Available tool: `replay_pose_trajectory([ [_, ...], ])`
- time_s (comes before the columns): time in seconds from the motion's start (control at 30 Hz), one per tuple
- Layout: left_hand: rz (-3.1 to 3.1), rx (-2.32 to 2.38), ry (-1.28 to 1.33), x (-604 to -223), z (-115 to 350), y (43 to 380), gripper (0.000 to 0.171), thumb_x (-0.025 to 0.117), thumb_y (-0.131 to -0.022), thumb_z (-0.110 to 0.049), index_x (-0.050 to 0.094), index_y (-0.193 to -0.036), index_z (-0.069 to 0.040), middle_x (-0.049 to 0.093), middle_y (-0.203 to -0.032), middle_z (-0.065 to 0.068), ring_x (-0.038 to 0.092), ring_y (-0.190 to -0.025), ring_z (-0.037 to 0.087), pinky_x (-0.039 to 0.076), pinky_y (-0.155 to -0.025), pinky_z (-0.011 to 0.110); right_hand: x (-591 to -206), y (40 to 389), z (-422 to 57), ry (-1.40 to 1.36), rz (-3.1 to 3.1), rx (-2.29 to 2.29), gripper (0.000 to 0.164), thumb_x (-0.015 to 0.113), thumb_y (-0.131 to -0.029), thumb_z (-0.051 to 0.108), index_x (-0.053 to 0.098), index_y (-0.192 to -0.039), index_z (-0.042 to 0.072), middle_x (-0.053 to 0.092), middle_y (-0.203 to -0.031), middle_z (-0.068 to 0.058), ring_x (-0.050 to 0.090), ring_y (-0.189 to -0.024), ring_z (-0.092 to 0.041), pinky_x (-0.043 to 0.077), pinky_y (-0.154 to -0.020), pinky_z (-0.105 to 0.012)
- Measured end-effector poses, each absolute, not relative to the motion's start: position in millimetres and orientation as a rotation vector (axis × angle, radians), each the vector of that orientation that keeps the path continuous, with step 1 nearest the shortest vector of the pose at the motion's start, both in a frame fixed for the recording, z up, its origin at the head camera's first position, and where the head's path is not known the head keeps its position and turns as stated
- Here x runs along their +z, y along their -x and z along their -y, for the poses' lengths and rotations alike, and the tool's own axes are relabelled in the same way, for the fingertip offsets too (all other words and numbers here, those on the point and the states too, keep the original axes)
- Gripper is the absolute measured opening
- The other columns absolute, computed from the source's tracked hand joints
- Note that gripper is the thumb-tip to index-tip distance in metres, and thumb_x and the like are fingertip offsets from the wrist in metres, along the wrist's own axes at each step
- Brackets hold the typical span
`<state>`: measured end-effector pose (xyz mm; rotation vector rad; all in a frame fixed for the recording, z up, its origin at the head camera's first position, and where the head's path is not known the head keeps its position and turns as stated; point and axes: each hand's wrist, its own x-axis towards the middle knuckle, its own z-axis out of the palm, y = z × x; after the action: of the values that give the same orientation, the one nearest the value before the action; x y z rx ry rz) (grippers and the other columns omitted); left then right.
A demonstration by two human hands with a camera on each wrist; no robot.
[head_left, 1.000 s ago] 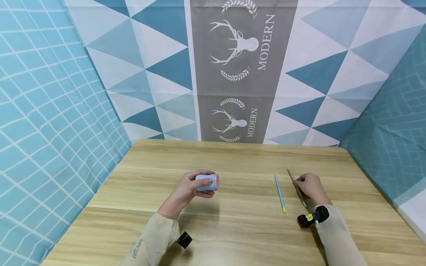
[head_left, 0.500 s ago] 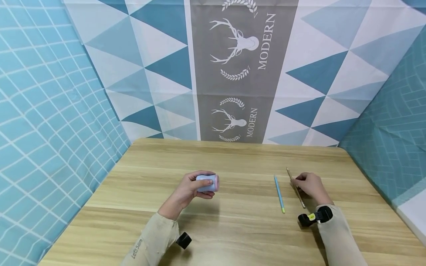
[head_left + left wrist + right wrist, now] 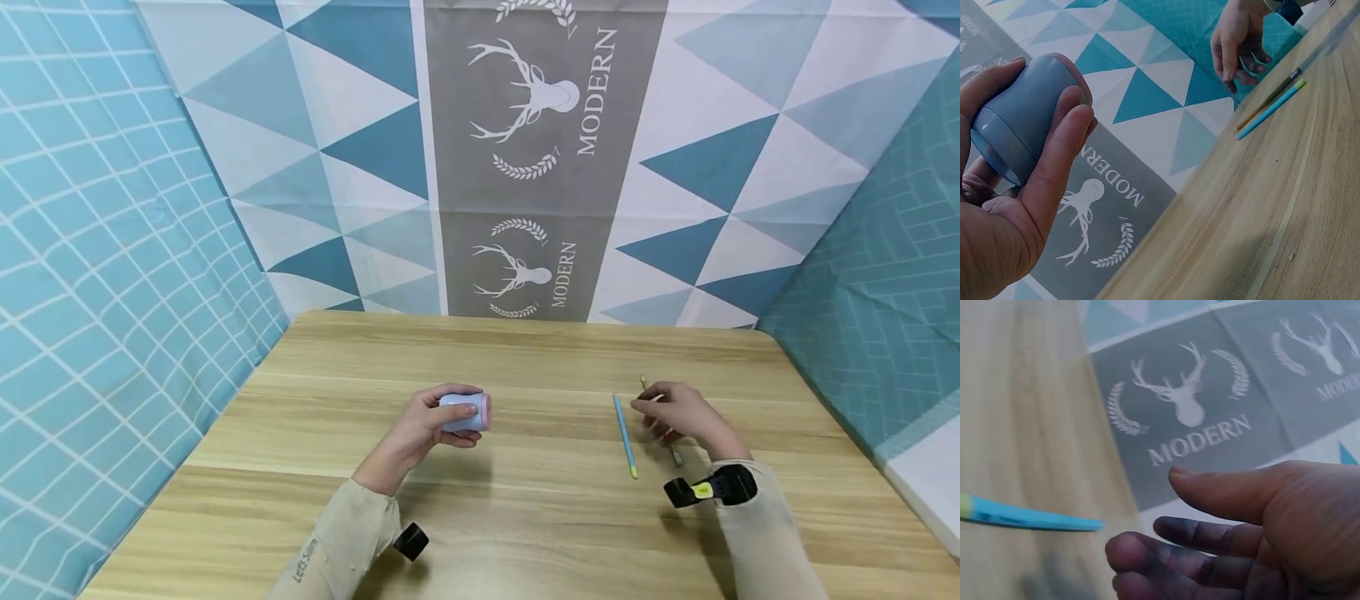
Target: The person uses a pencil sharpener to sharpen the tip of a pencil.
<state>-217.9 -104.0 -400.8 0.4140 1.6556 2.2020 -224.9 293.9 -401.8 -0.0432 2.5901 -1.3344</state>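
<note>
My left hand (image 3: 411,435) grips a small pale blue cylinder (image 3: 463,401) with a pink end, lifted above the table. In the left wrist view the thumb and fingers wrap round the cylinder (image 3: 1019,112), which tilts with its pink rim upward. My right hand (image 3: 692,418) hovers over the brown pencil (image 3: 677,456) with fingers loosely bent and nothing between them. Its middle is hidden by that hand in the head view. Just left of it lies a blue pencil (image 3: 626,439) with a yellow-green end, near the right fingertips. Both pencils lie side by side in the left wrist view.
A wooden table (image 3: 517,500) carries the pencils. Behind it hangs a patterned cloth (image 3: 517,192) with deer prints, and a blue checked cloth (image 3: 112,250) covers the left side. Teal cloth (image 3: 892,275) drapes the right, above a white ledge (image 3: 926,475).
My right hand has let go of the brown pencil and shifted left and slightly up, its fingers spreading toward the blue pencil. The left hand keeps the cylinder in nearly the same place.
</note>
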Motion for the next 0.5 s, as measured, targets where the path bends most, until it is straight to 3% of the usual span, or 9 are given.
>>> replay_pose_trajectory([
  [0.37,-1.653,2.215,-0.406,-400,106,217,0.025,0.064,-0.09,-0.001,0.071,-0.112,-0.009,0.058,-0.104,0.018,0.071,-0.07,0.024,0.063,-0.068,0.038,-434,229,-269,0.052,-2.645,-1.143,0.021,0.072,-0.091,0.013,0.064,-0.078,-0.002,0.062,-0.058,-0.009,0.064,-0.049,-0.021,0.059,-0.049,-0.034],
  [0.5,-1.648,2.223,-0.411,-399,106,218,0.025,0.064,-0.09,-0.001,0.072,-0.111,-0.01,0.059,-0.103,0.018,0.071,-0.07,0.024,0.063,-0.067,0.037,-437,230,-267,0.04,-2.701,-1.087,0.021,0.071,-0.088,0.008,0.065,-0.07,0.0,0.061,-0.054,-0.007,0.062,-0.046,-0.019,0.057,-0.047,-0.032],
])
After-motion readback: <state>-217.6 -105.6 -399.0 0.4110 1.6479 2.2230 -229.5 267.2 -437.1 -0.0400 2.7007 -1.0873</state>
